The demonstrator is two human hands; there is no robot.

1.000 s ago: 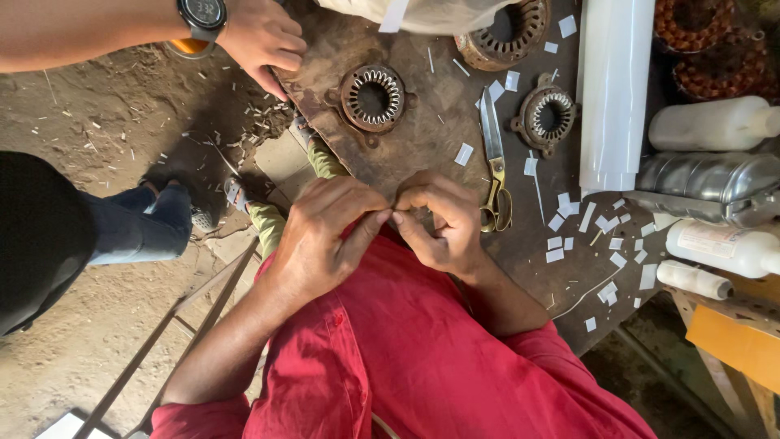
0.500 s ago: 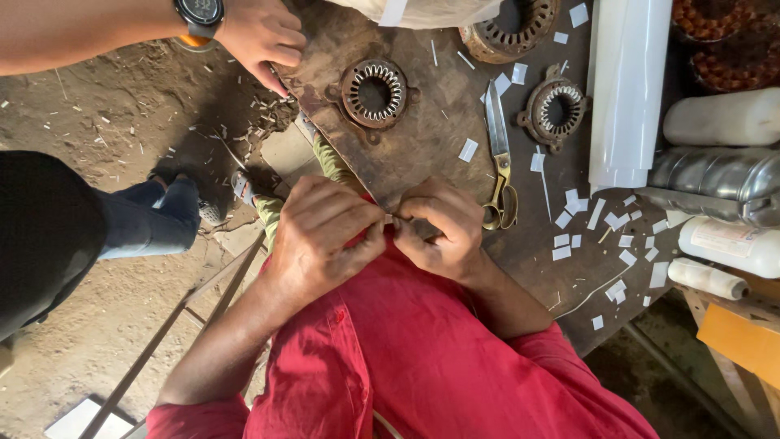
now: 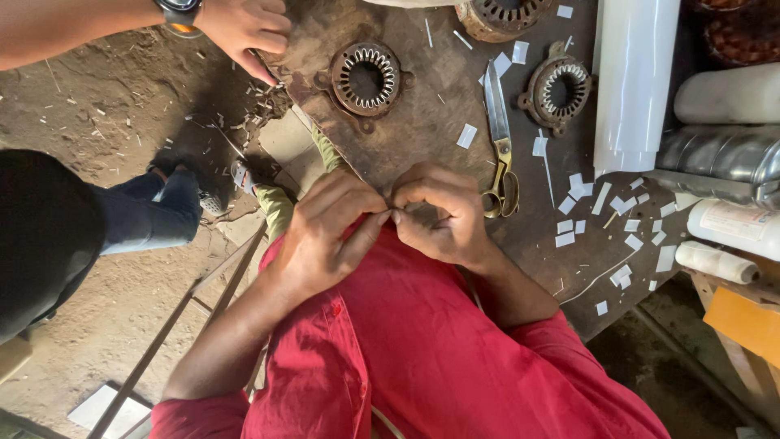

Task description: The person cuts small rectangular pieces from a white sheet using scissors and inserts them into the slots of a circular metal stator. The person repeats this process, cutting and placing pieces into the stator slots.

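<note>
The left hand [image 3: 329, 236] and the right hand [image 3: 443, 215] meet fingertip to fingertip at the near edge of the dark, worn wooden table [image 3: 422, 138], directly above the red shirt [image 3: 422, 341]; both hands are closed into a pinch on one small, thin pale strip [image 3: 390, 215], of which only a sliver shows between the thumbs. Its material cannot be told with certainty — it resembles the white cut paper slips [image 3: 569, 232] scattered over the table to the right. The strip appears to lie with its long axis running left to right, from one pinch to the other; neither hand is nearer, since both already grip it.

Away from the hands, further onto the table:
- the brass-handled steel scissors [image 3: 500, 146] lie just beside the right hand, blades pointing away from the person; the right hand is the nearer one;
- a round rust-brown stator core with pale slot liners [image 3: 366, 79] sits beyond the left hand, well apart;
- a second, smaller round stator core [image 3: 559, 89] sits beyond the scissors, to their right;
- a long white rolled sheet [image 3: 634, 81] lies along the right side, its axis pointing away from the person.

Another person's hand with a wristwatch [image 3: 244, 28] rests at the table's far left corner — well clear of the strip.
</note>
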